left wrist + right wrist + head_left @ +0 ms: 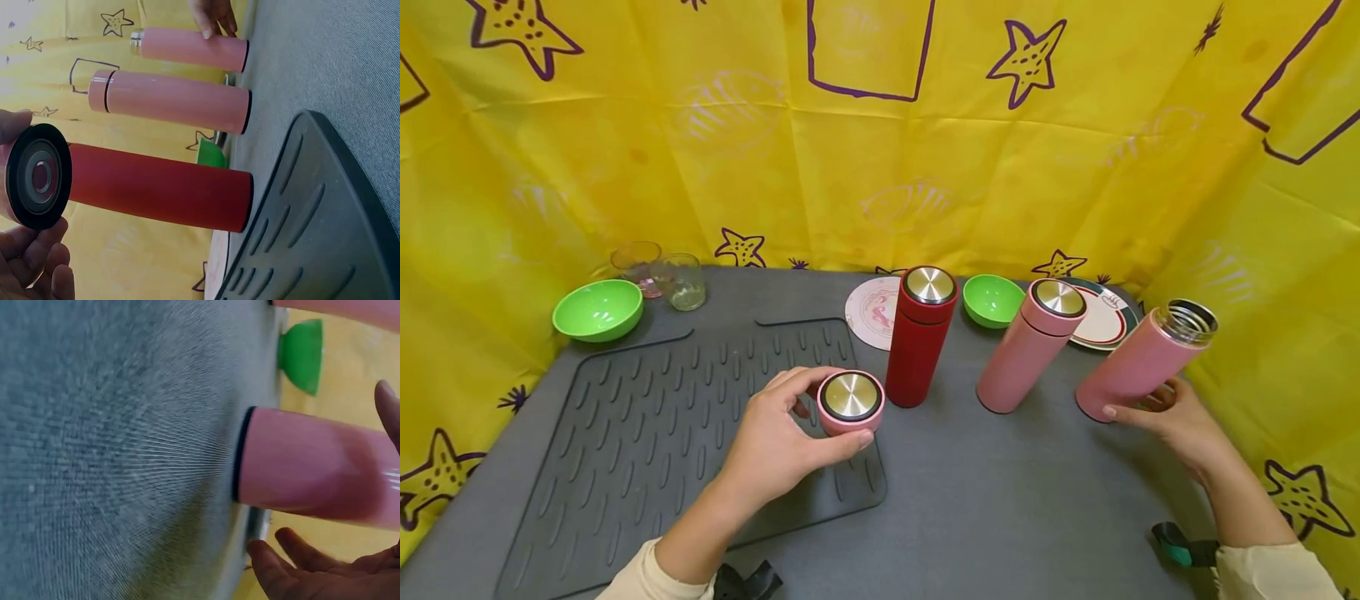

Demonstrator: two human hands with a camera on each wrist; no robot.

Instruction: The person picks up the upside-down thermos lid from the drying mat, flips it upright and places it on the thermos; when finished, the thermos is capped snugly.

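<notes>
Holding pink lid, left hand overhangs mat edge.

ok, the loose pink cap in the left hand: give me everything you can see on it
The pink cap is a short round lid with a matte pink wall and a brushed-metal top disc ringed in black. The left wrist view shows its underside: a black rim around concentric rings with a pinkish centre. It is off any bottle, held metal side up over the near right corner of the grey ridged mat. The left hand grips it, thumb on the near side and fingers curled around the far side.
</notes>
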